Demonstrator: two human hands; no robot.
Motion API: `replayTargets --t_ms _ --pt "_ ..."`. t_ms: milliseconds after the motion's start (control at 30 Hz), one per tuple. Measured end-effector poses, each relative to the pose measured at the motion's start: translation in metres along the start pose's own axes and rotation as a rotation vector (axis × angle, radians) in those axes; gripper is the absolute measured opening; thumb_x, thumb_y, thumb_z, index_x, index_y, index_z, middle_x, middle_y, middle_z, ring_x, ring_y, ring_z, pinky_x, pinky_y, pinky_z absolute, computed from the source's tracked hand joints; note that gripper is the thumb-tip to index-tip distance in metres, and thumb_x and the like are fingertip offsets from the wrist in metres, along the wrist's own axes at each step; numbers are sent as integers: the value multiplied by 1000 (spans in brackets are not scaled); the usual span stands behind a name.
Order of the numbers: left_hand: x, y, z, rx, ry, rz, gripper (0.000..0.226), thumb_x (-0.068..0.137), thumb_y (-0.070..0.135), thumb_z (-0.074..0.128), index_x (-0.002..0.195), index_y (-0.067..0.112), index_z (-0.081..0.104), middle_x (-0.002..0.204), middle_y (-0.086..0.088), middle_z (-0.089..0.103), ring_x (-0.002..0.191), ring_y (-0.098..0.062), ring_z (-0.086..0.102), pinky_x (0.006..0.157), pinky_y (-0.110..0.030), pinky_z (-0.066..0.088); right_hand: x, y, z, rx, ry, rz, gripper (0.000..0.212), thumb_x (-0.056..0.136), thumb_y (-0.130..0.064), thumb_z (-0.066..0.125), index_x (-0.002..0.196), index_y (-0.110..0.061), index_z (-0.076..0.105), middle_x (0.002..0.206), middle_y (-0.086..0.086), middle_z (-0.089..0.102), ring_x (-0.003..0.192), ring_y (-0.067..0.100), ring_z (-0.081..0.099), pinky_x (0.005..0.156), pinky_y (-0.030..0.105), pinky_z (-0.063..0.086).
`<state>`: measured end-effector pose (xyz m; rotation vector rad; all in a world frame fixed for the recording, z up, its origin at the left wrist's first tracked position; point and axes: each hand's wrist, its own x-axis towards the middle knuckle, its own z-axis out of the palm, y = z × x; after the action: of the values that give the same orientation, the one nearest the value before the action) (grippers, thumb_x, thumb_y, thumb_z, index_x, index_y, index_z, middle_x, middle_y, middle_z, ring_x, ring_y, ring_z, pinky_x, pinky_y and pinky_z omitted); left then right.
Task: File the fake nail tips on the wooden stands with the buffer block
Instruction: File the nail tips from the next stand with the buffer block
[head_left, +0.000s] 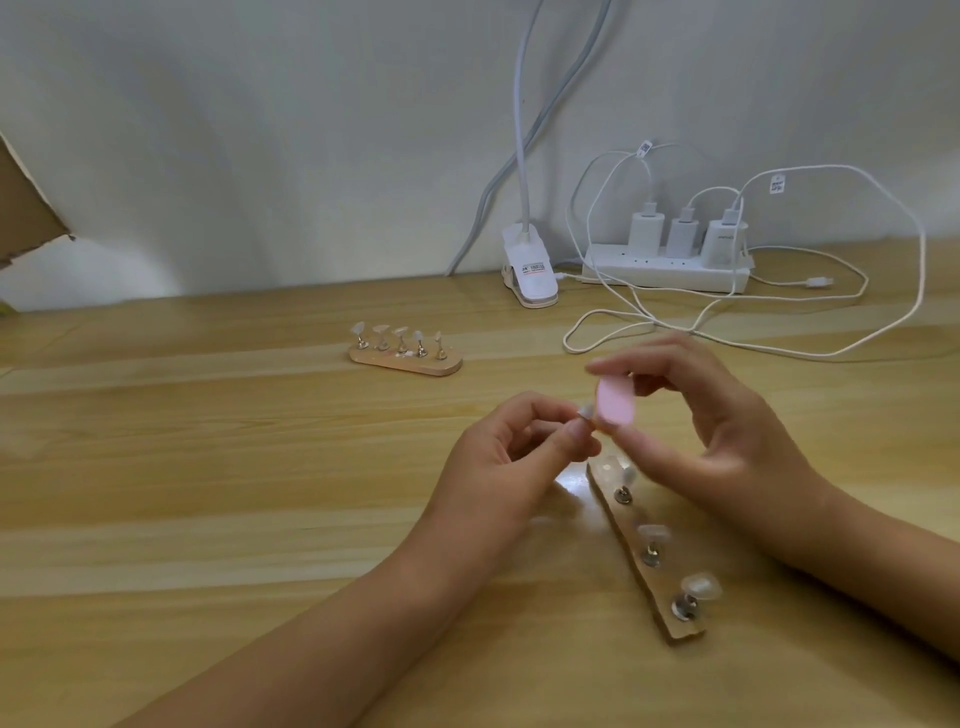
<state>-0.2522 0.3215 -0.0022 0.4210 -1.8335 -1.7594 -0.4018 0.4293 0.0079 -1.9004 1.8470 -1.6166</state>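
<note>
My right hand (711, 415) holds a pink buffer block (614, 400) between thumb and fingers, above the table. My left hand (514, 452) pinches a small clear nail tip (587, 412) on its peg, touching the block's left edge. Below the hands lies a wooden stand (641, 558), running from the hands toward the lower right, with three clear nail tips on metal pegs in view. A second wooden stand (405, 358) with several nail tips sits farther back at centre.
At the back right a white power strip (665, 270) carries three chargers, with white cables (727, 332) looping over the wooden table (208, 467). A white clip lamp base (530, 275) stands beside it. Cardboard (26, 208) shows at far left.
</note>
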Motion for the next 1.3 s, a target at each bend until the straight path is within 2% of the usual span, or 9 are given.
replayTargets --t_ms 133,267,367,500,600,667,800,967,1300 --pt "1 0 0 12 -8 0 3 88 25 66 86 26 68 78 5 74 82 -1 68 74 -10 46 4 6 -2 -5 72 110 29 85 -21 73 111 -24 62 106 -3 62 101 17 57 94 38 46" --pt "0 1 1 -11 -16 1 15 81 33 66 90 20 68 80 4 73 82 -1 68 73 -9 47 1 4 2 -50 -6 2 33 81 -22 71 114 -18 63 108 0 62 103 20 58 92 26 44" --pt "0 2 1 19 0 -3 4 85 30 67 86 27 69 80 5 73 82 0 67 72 -9 47 4 6 -1 -67 33 79 31 86 -16 72 114 -22 61 108 -3 62 104 19 57 93 29 44" --pt "-1 2 2 38 -14 10 4 87 31 68 83 30 70 85 0 74 89 -16 69 79 -21 49 0 -2 3 -92 6 -49 32 84 -25 66 115 -15 64 109 -1 62 105 17 57 91 21 43" --pt "-1 3 1 46 3 10 4 87 27 68 83 28 70 81 5 73 84 -6 66 77 -14 48 6 4 -2 -59 25 151 26 87 -12 70 112 -20 64 106 0 63 101 16 57 95 36 44" --pt "-1 2 0 59 6 11 4 89 24 68 86 24 70 82 7 72 83 -3 65 77 -12 48 7 5 -7 13 48 217 25 89 -22 70 113 -24 64 109 -3 63 102 12 57 98 32 44" --pt "-1 1 -2 55 30 7 7 89 21 70 85 27 72 79 15 66 76 2 59 71 -10 44 1 -3 1 39 19 159 44 78 -46 61 118 -27 61 110 -10 63 107 12 59 97 23 43" --pt "1 -1 -2 53 69 -11 2 78 34 70 78 32 70 75 17 64 72 2 56 68 -10 44 1 -1 -2 55 76 112 38 79 -39 68 114 -25 60 111 -8 63 106 14 59 98 30 44" --pt "0 -1 -1 85 86 -29 7 86 19 73 79 22 71 77 12 70 75 0 61 64 -10 45 -2 2 3 -111 -62 -49 39 79 -33 65 114 -17 63 111 -3 59 107 19 54 94 20 40"
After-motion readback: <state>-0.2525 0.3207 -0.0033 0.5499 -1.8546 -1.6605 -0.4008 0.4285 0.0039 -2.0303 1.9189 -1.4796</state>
